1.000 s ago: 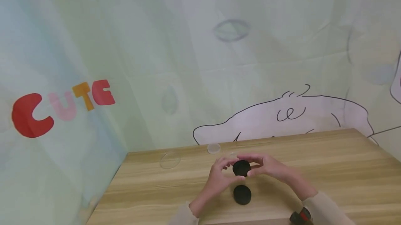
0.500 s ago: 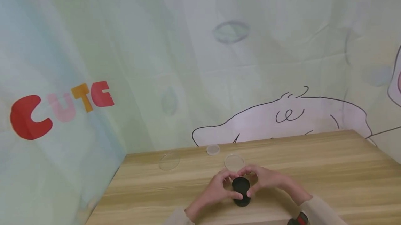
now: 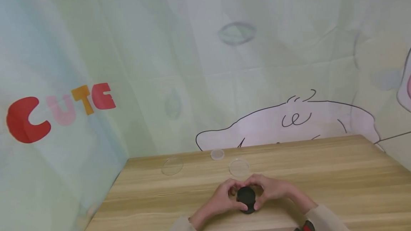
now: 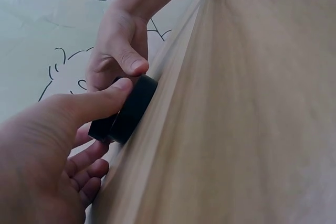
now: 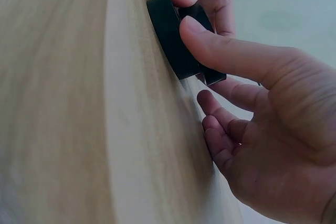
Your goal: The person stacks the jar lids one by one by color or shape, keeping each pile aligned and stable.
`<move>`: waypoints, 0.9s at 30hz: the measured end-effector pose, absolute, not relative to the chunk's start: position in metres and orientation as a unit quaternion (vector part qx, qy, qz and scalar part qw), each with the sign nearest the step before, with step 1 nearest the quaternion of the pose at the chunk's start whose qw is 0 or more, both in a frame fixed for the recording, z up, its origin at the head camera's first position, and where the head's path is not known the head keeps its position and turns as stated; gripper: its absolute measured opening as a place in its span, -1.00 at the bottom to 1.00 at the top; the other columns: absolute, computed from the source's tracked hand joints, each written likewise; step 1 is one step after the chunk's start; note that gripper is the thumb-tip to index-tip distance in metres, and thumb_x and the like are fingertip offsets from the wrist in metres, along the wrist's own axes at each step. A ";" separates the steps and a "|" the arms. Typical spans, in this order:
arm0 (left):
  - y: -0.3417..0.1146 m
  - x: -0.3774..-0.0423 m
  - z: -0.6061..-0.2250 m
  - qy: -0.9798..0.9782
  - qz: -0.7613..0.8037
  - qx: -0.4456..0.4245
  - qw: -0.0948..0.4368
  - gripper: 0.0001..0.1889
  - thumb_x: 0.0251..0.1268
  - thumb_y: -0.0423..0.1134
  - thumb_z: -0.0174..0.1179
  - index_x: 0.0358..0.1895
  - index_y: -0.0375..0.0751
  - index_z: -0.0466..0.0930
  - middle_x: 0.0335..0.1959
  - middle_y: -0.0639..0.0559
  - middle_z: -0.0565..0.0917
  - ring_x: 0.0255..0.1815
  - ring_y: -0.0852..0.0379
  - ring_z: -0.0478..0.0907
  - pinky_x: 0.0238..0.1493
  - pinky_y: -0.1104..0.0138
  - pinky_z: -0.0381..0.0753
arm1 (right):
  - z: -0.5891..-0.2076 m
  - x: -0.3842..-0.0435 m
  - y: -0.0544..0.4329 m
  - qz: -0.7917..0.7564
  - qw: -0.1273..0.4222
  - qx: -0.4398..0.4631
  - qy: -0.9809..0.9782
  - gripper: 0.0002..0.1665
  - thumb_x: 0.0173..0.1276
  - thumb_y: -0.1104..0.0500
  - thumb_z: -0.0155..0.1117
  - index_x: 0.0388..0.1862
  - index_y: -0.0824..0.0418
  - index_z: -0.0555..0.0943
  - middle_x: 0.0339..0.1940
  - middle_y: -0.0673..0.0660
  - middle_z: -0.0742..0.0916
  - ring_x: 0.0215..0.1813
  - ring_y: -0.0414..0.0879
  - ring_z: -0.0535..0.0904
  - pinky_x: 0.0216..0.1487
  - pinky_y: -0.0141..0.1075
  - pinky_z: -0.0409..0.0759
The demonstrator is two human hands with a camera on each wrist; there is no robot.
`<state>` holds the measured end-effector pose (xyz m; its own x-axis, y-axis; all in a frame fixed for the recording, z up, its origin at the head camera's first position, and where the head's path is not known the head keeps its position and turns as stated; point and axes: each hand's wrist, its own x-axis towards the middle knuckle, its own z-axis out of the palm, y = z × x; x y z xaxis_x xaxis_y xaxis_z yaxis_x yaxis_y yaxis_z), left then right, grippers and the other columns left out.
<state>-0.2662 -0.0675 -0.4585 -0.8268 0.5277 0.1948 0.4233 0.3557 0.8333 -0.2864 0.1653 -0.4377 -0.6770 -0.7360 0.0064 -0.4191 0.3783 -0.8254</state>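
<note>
Two black round disc-like pieces sit one over the other close to the table's near side. My left hand (image 3: 226, 198) and my right hand (image 3: 271, 189) hold the upper black disc (image 3: 246, 195) from either side, fingertips meeting behind it and thumbs at its near edge. Under it, the thicker lower black disc (image 5: 170, 38) stands on the wooden table. Seen from the left wrist, the upper disc overlaps the lower one slightly off-centre, with the left thumb (image 4: 122, 84) at their join. The far side of the pair is hidden by fingers.
Behind the hands lie a clear round disc (image 3: 239, 167), a smaller translucent disc (image 3: 217, 154) and, farther left, another clear disc (image 3: 172, 166). A printed cloth backdrop (image 3: 160, 63) rises along the table's back and left edges. A black-and-red device (image 3: 308, 226) sits at the right wrist.
Both hands have brought the upper black disc down and nearer, from behind the lower disc to on top of it. The clear disc behind is now uncovered.
</note>
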 end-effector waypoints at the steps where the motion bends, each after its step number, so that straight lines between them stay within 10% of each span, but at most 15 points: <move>1: -0.068 -0.266 -0.458 0.822 0.489 0.288 0.056 -0.49 -0.13 -0.30 0.54 -0.03 -0.26 0.57 -0.14 0.00 0.60 -0.22 0.39 0.37 -0.13 0.53 0.39 | -0.438 -0.286 0.165 -0.423 0.185 -0.356 0.812 -0.28 -0.02 0.16 0.56 0.18 0.14 0.54 0.14 0.06 0.57 0.20 -0.28 0.35 0.25 -0.40 0.26; 15: -0.073 -0.267 -0.461 0.823 0.471 0.307 0.083 -0.46 -0.17 -0.26 0.56 -0.04 -0.18 0.55 -0.16 0.16 0.58 -0.18 0.41 0.37 -0.05 0.51 0.39 | -0.441 -0.285 0.164 -0.396 0.184 -0.372 0.819 -0.43 0.02 0.11 0.54 0.05 0.03 0.57 0.14 0.01 0.49 0.21 -0.27 0.28 0.26 -0.20 0.23; 27: -0.068 -0.265 -0.459 0.831 0.430 0.352 0.026 -0.48 -0.16 -0.26 0.46 -0.01 -0.23 0.55 -0.13 -0.02 0.63 -0.20 0.45 0.40 -0.06 0.53 0.47 | -0.444 -0.287 0.168 -0.422 0.174 -0.389 0.800 -0.40 0.02 0.13 0.54 0.07 0.12 0.54 0.15 0.09 0.54 0.20 -0.36 0.29 0.26 -0.41 0.21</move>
<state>-0.2652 -0.0684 -0.4594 -0.7512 0.6069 0.2595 0.5627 0.3833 0.7325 -0.2868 0.1675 -0.4435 -0.6369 -0.7693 0.0503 -0.4759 0.3410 -0.8107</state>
